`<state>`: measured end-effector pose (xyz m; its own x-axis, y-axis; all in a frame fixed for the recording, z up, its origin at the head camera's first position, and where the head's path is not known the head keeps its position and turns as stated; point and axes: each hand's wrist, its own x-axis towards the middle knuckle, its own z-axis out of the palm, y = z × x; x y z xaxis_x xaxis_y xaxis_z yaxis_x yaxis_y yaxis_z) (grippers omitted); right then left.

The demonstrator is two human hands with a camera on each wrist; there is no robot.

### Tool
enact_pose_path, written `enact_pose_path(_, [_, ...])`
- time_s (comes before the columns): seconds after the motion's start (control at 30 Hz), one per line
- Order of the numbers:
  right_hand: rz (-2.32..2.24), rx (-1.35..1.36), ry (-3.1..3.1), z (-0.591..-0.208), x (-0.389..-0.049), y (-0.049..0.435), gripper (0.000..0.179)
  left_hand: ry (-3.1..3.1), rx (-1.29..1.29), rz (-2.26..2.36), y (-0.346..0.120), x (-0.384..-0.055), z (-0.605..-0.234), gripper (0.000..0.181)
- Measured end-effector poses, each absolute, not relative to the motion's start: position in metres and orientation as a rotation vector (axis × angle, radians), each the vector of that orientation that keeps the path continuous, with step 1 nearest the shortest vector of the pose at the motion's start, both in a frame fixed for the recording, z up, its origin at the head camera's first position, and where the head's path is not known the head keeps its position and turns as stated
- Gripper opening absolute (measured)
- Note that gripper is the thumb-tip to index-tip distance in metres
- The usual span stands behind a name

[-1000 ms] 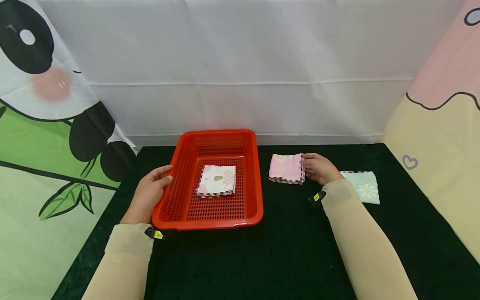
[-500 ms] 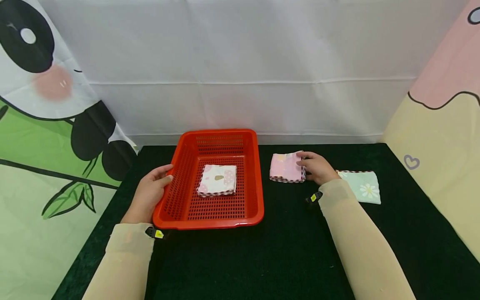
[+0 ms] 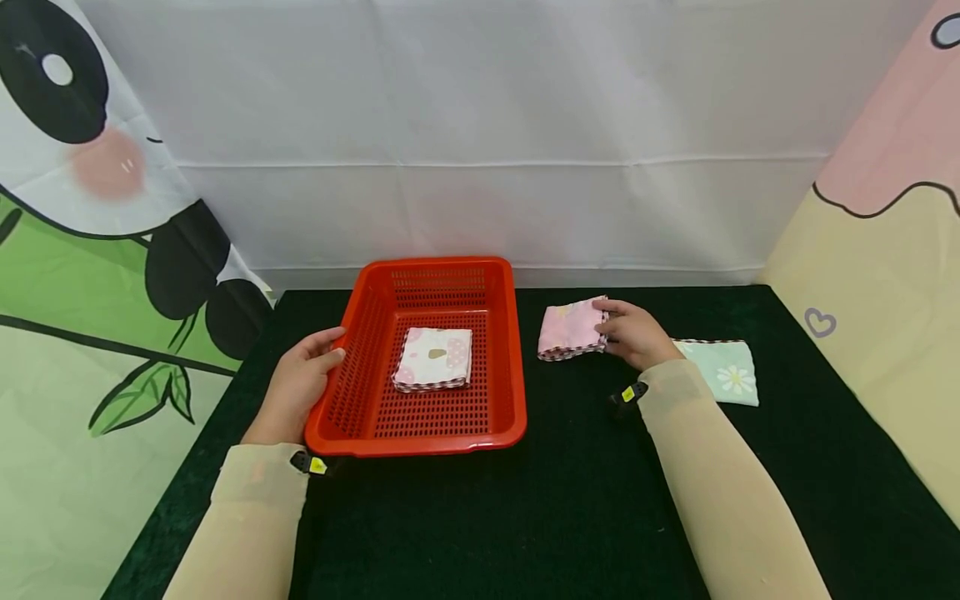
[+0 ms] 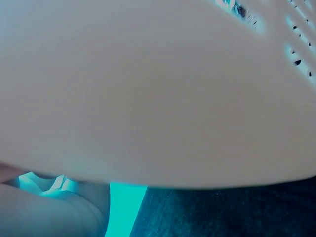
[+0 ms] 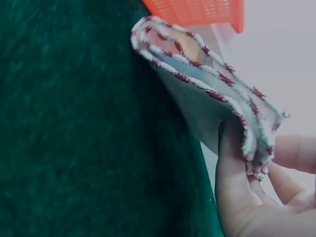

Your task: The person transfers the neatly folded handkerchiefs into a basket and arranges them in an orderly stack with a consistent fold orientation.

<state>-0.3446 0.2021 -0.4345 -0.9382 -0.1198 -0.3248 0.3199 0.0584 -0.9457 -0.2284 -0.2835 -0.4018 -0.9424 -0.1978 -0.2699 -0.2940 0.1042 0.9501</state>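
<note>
My left hand (image 3: 296,385) holds the left rim of a red plastic basket (image 3: 507,367), its thumb and fingers at the edge. The basket's wall (image 4: 158,108) fills most of the left wrist view. Inside the basket lies a folded white handkerchief (image 3: 433,358) with pink patches and a checked border. To the basket's right, my right hand (image 3: 637,335) pinches the right edge of a folded pink handkerchief (image 3: 568,327). In the right wrist view the pink handkerchief's layered, stitched edges (image 5: 207,74) slant up from the table, thumb on one face and fingers on the other.
A folded mint-green handkerchief (image 3: 723,375) with a white daisy lies right of my right hand, partly behind the sleeve. The table (image 3: 480,525) has a dark green cloth. A white sheet (image 3: 480,133) hangs behind it, with printed cartoon sheets at both sides.
My right fingers have moved slightly left onto the pink handkerchief, and its right edge has risen so it tilts. The left hand and the basket stay in place.
</note>
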Motion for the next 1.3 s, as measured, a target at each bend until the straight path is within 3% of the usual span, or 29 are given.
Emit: enact_pose_path(1.3, [-2.536,0.044,1.460,-0.380,-0.322,0.170,0.056,2.234,-0.518,2.020,-0.284,-0.232,-0.403,0.047])
